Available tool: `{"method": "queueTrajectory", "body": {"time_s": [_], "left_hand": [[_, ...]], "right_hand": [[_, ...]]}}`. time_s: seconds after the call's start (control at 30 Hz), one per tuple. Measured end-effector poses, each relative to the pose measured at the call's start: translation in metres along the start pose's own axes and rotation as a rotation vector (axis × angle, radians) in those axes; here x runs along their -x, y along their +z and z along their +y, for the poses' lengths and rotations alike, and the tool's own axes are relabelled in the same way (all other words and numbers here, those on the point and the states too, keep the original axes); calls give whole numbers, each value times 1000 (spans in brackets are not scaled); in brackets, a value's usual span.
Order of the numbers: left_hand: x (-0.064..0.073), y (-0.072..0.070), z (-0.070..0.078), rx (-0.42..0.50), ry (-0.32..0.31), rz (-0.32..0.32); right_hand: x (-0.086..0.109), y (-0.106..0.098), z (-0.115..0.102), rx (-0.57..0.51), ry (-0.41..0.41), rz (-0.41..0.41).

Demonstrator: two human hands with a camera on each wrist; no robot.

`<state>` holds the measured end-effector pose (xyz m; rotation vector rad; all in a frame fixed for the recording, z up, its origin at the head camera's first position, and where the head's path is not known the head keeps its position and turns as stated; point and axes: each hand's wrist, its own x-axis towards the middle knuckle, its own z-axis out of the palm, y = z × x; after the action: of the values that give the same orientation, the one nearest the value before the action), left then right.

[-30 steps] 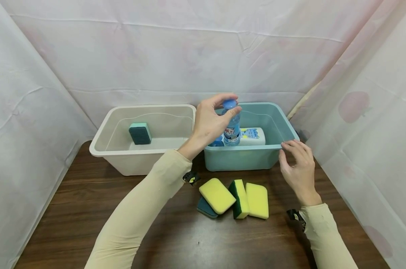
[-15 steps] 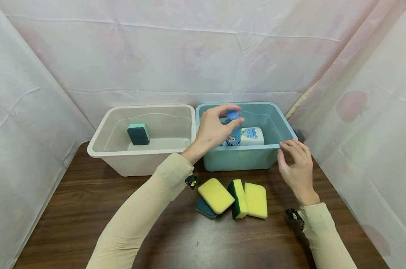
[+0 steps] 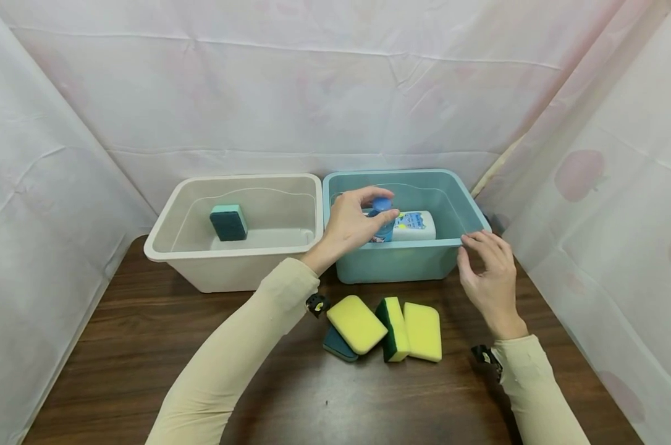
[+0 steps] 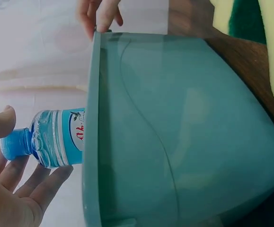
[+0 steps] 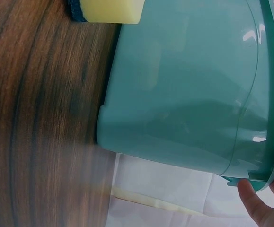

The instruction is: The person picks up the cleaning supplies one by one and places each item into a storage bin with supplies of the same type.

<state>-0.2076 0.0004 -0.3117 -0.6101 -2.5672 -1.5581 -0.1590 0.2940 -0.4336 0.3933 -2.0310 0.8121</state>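
Note:
My left hand (image 3: pixel 351 221) holds a clear blue plastic bottle (image 4: pixel 56 137) by its blue cap (image 3: pixel 382 204) and neck, thumb on one side and fingers on the other. The bottle stands upright inside the teal bin (image 3: pixel 402 262), its lower part hidden behind the front wall in the left wrist view. Beside it in the bin lies a white bottle (image 3: pixel 414 226) with a blue and yellow label. At the bin's front right corner, my right hand (image 3: pixel 492 275) grips the rim, fingers over the edge and thumb below it.
A beige bin (image 3: pixel 232 269) stands left against the teal one, with a green sponge (image 3: pixel 228 222) inside. On the brown wooden table (image 3: pixel 202 346) in front lie yellow sponges (image 3: pixel 358 324) and a dark green one (image 3: pixel 340 345). White curtains (image 3: pixel 257 93) enclose the back and sides.
My left hand has lowered the blue bottle deeper into the teal bin, so less of it shows above the rim. The right hand has stayed at the bin's corner.

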Motion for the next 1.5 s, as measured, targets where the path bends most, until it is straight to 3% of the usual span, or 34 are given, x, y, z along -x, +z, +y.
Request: {"method": "queueTrajectory", "body": {"time_s": [0.93,1.13,1.5], "left_hand": [[3,9,-24,-107,2,-31],[3,10,-26,-141,-7,-61],[4,13,-30,-284,13,-97]], "right_hand": [[2,-2,0,9,7,10],[3,-2,0,7,3,15],[3,0,0,0,-4,11]]}}
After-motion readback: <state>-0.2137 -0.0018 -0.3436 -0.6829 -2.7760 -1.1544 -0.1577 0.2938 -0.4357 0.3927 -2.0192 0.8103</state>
